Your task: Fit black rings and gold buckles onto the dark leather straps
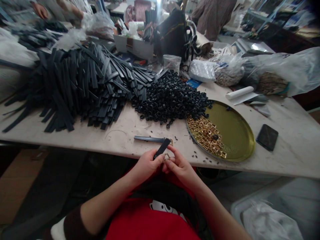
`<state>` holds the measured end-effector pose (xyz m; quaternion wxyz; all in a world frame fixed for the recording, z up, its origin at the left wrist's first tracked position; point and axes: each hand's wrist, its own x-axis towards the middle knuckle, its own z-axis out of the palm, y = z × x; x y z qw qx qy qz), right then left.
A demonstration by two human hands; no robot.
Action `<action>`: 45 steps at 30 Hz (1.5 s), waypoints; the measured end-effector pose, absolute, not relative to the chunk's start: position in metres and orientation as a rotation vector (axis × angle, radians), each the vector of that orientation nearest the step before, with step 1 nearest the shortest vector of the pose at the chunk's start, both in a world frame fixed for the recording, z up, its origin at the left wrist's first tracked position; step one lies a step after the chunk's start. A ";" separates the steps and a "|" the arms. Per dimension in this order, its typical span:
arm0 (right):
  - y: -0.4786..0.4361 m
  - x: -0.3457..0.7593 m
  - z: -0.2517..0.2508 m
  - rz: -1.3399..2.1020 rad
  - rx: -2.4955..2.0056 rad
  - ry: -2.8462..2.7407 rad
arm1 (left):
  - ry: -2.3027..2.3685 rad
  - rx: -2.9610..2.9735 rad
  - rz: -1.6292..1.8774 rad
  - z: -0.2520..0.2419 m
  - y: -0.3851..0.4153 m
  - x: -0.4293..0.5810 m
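Note:
My left hand (147,164) is closed on a short black strap (163,148), whose free end points up and away over the table edge. Between the fingers of my right hand (182,166) is a small gold buckle (167,156), close against the strap. Just beyond my hands another black strap (147,138) lies flat on the table, with a gold buckle partly showing at its right end. To the right, many gold buckles (206,135) are heaped on a round gold tray (237,123). A mound of small black loops (172,96) touches the tray's far left rim.
A large pile of black straps (82,76) covers the table's left side. A black phone (267,136) lies right of the tray. Plastic bags (228,71), a rolled paper (240,92) and a white box (135,46) stand behind. Other people are partly visible at the back.

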<state>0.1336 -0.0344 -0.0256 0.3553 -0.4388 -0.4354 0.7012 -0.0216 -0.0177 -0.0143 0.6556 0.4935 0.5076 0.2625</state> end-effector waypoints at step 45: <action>-0.022 0.139 -0.034 1.801 -1.063 -0.076 | 1.195 1.589 0.324 -0.009 -0.019 -0.037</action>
